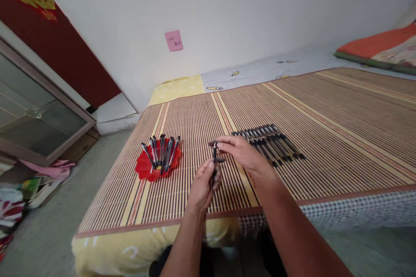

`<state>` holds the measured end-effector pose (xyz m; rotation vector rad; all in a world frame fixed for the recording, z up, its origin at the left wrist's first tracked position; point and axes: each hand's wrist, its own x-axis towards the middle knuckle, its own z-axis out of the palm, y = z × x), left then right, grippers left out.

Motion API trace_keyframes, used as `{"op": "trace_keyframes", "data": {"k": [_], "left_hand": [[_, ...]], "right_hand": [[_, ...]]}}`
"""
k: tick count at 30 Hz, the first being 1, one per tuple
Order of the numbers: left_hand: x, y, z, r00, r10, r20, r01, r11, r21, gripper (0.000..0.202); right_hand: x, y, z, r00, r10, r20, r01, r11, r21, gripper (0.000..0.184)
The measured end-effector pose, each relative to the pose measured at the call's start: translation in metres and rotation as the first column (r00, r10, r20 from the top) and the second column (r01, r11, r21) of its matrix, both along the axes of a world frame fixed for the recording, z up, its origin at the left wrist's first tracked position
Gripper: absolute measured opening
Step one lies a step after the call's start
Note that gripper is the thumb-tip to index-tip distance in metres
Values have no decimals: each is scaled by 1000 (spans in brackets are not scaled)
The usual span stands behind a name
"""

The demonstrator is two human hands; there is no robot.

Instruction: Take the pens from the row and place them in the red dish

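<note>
My left hand [204, 179] is closed around a black pen [214, 156], which stands nearly upright with its narrow end up. The thumb and fingers of my right hand [238, 149] pinch at that upper end; whether a small part sits between them is too fine to make out. Left of my hands, a red scalloped dish [143, 168] holds several black pens [162, 151] leaning on its rim. Beyond and beside my right hand lies a row of several black pens [273, 140], side by side and partly hidden by that hand.
A striped bamboo mat [191, 117] covers the bed, over yellow and checked cloth. Orange folded bedding [373, 43] lies at the far right. A pink note [173, 40] is stuck on the wall. At left stand a glass-fronted cabinet [42, 117] and piled cloths [13, 207] on the floor.
</note>
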<state>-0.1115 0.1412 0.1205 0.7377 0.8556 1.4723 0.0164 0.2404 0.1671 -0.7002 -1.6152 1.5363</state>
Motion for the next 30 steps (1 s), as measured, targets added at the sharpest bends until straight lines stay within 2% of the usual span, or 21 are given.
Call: {"op": "trace_keyframes", "data": {"k": [6, 10, 14, 19, 26, 30], "left_hand": [[0, 0, -2, 1000, -24, -13, 24, 1000, 2, 34], [1, 0, -2, 999, -33, -25, 33, 999, 0, 33], [0, 1, -4, 999, -27, -31, 28, 999, 15, 33], [0, 2, -5, 999, -19, -38, 19, 1000, 21, 33], [1, 1, -6, 999, -17, -33, 18, 1000, 11, 31], [1, 1, -7, 999, -17, -31, 17, 1000, -3, 29]], "right_hand": [[0, 1, 0, 1000, 13, -16, -13, 1000, 0, 14], [0, 1, -1, 1000, 3, -13, -3, 1000, -6, 20], [0, 2, -1, 997, -60, -40, 58, 997, -46, 27], [2, 4, 0, 997, -55, -49, 51, 996, -75, 22], [2, 4, -3, 1000, -22, 13, 22, 1000, -2, 16], [2, 5, -6, 999, -25, 25, 25, 1000, 9, 20]]}}
